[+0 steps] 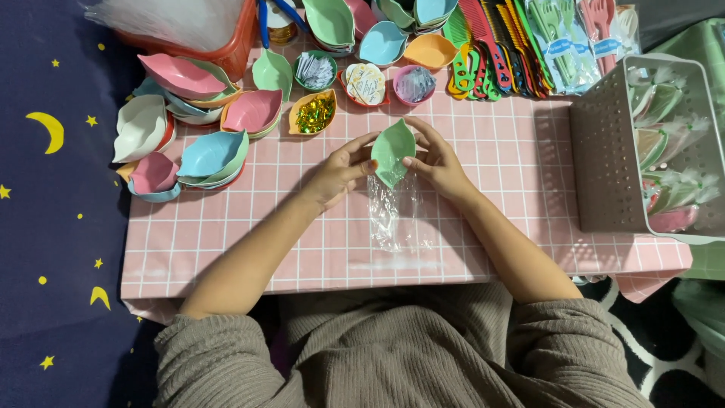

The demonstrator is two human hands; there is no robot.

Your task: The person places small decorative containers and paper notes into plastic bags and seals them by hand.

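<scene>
A small green leaf-shaped dish [393, 149] is held between both hands above a pink checked table [498, 227]. My left hand [340, 170] grips its left edge and my right hand [434, 160] grips its right edge. The dish's lower tip sits in the mouth of a clear plastic bag [394, 215] that lies flat on the table toward me.
Stacks of pastel leaf-shaped dishes [196, 113] fill the table's left and back. Small bowls hold gold sequins [313, 113] and packets. Coloured combs [487, 45] and packed forks lie at the back right. A grey perforated basket [604, 151] of bagged dishes stands at the right.
</scene>
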